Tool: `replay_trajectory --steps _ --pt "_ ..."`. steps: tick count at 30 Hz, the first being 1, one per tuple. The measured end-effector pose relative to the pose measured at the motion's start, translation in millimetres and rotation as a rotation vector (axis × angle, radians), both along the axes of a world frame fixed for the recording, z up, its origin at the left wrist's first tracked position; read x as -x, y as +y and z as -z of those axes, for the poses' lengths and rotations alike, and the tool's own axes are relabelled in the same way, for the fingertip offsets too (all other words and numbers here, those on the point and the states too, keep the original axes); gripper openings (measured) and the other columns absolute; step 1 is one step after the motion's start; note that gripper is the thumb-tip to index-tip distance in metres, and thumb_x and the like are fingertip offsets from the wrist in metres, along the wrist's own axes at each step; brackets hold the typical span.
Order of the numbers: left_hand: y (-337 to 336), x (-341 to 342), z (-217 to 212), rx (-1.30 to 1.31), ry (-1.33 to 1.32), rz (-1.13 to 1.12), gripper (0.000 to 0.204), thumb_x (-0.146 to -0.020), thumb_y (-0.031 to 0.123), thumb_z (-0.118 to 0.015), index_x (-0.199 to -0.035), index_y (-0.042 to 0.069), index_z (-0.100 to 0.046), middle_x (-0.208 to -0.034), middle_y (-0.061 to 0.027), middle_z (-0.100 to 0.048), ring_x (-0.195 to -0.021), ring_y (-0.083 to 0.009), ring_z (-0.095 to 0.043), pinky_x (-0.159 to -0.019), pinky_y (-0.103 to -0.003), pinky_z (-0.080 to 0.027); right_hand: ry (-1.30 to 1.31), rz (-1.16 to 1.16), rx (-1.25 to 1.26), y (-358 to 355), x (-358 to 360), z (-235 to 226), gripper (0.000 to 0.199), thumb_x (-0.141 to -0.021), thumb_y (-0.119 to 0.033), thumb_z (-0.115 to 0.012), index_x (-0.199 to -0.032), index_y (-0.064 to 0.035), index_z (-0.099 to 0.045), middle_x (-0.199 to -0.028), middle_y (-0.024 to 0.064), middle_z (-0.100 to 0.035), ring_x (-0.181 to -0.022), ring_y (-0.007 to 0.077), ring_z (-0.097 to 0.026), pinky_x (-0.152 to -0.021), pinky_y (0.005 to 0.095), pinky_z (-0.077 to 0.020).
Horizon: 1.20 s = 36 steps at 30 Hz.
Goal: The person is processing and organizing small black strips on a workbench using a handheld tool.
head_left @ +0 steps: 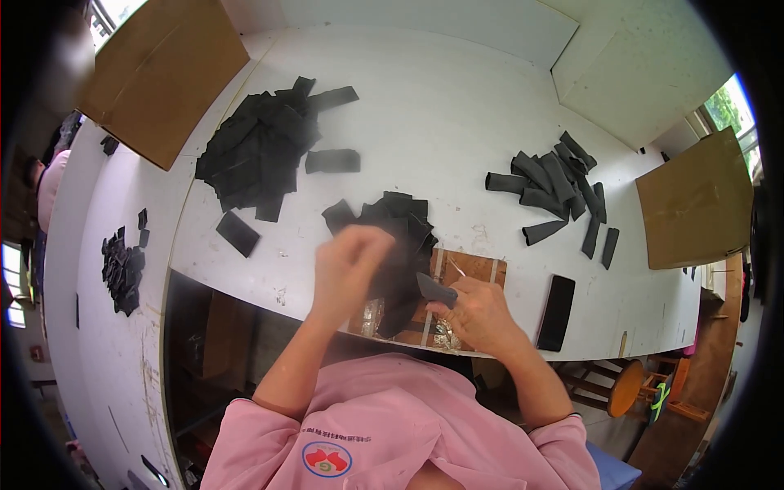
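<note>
Black strip pinched in right hand, long axis pointing left toward blurred left hand, grip unclear

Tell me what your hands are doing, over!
Left hand raised, blurred, over the black fabric pile. Right hand pinching one dark fabric piece. Black phone lies beside, apart.

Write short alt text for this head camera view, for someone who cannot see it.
Seen from above, a person's right hand pinches a small dark piece at a white table while the blurred left hand hovers over black pieces. More black piles lie left and right.
</note>
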<state>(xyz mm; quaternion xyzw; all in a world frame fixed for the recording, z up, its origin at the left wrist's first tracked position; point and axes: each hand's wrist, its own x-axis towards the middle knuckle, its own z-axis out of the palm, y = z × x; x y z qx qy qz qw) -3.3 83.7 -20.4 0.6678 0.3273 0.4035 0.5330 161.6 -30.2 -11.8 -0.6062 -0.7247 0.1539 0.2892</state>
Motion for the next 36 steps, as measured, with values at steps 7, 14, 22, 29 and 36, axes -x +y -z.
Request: replay_trajectory --steps 7,14,22,29,36 --pt "76.2 20.1 102.0 -0.048 0.623 -0.642 0.018 -0.072 0.016 -0.061 -0.080 0.000 -0.059 -0.087 -0.0174 -0.058 -0.079 -0.0264 -0.057 -0.067 -0.034 -0.044 0.768 0.499 -0.225 44.1 -66.0 -35.9 0.041 -0.089 -0.034 -0.038 -0.078 0.0032 -0.053 -0.056 0.0026 -0.049 -0.047 0.0080 -0.041 -0.048 0.0203 -0.0336" --pt "88.3 46.8 118.3 0.047 0.280 -0.632 0.014 -0.071 0.012 -0.062 -0.072 0.000 -0.055 -0.066 -0.0104 -0.056 -0.061 -0.0239 -0.055 -0.056 -0.033 -0.043 0.701 0.403 0.211 -20.7 15.5 -16.2 0.016 -0.082 -0.013 -0.052 -0.076 0.0015 -0.055 -0.055 0.0014 -0.050 -0.050 0.0061 -0.045 -0.047 0.0198 -0.0361" --pt "-32.0 48.4 23.7 0.890 -0.863 -0.320 0.009 -0.080 0.010 -0.057 -0.076 0.008 -0.049 -0.078 -0.0025 -0.056 -0.069 -0.0098 -0.055 -0.060 -0.024 -0.048 0.917 0.124 0.186 17.5 83.4 38.8 0.039 -0.083 -0.026 -0.055 -0.108 0.0020 -0.045 -0.081 0.0056 -0.054 -0.062 0.0102 -0.050 -0.053 0.0208 -0.0421" --pt "-72.5 63.8 34.1 0.935 -0.794 -0.267 0.011 -0.081 0.014 -0.057 -0.080 0.007 -0.048 -0.075 -0.0026 -0.054 -0.067 -0.0083 -0.054 -0.055 -0.018 -0.044 1.192 0.237 0.192 31.0 102.4 32.8 0.025 -0.081 -0.019 -0.059 -0.095 0.0010 -0.053 -0.079 0.0054 -0.057 -0.063 0.0095 -0.051 -0.052 0.0200 -0.0407" --pt "-75.7 61.9 28.9 1.089 -0.987 -0.103 0.015 -0.083 0.020 -0.054 -0.090 0.009 -0.047 -0.080 -0.0018 -0.057 -0.070 -0.0092 -0.054 -0.062 -0.021 -0.045 1.149 0.341 0.065 28.7 109.5 49.6 0.020 -0.082 -0.018 -0.058 -0.083 0.0018 -0.055 -0.074 0.0060 -0.057 -0.059 0.0093 -0.050 -0.054 0.0178 -0.0410"
